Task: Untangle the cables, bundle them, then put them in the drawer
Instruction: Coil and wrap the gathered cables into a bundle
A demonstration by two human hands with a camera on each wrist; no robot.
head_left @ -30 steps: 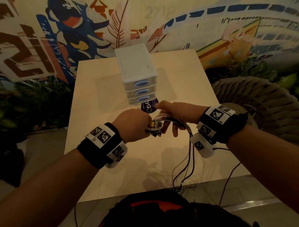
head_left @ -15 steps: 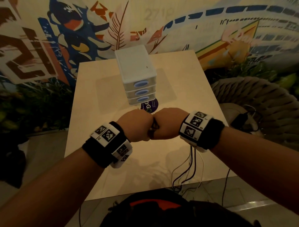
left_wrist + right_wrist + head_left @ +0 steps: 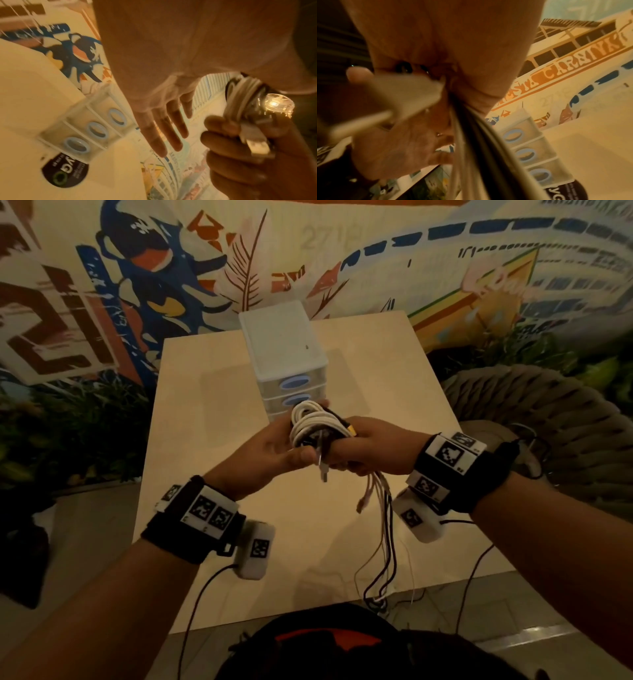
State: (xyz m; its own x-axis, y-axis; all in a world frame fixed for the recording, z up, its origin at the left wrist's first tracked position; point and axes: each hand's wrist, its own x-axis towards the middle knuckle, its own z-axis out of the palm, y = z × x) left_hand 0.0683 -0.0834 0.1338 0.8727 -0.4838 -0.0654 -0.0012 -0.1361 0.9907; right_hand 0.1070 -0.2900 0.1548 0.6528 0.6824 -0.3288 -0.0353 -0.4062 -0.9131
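A coil of white and black cables (image 3: 315, 422) is held above the table, just in front of the white three-drawer unit (image 3: 284, 350), whose drawers are all shut. My left hand (image 3: 274, 450) is palm up: its thumb hooks over the coil (image 3: 240, 94) while its fingers (image 3: 163, 128) stretch straight. My right hand (image 3: 373, 446) curls its fingers round the coil from the right. A white USB plug (image 3: 323, 474) sticks out between the hands. Loose cable ends (image 3: 383, 535) hang from the right hand past the table's front edge.
The pale wooden table (image 3: 205, 474) carries the drawer unit and a round black sticker (image 3: 65, 171) in front of it. A wicker chair (image 3: 513, 412) stands at the right, plants at the left. A black bag (image 3: 325, 645) lies below the near edge.
The hands were knuckle to knuckle, hiding the cables. They have risen towards the drawer unit and turned. The left palm now faces up and the coil shows.
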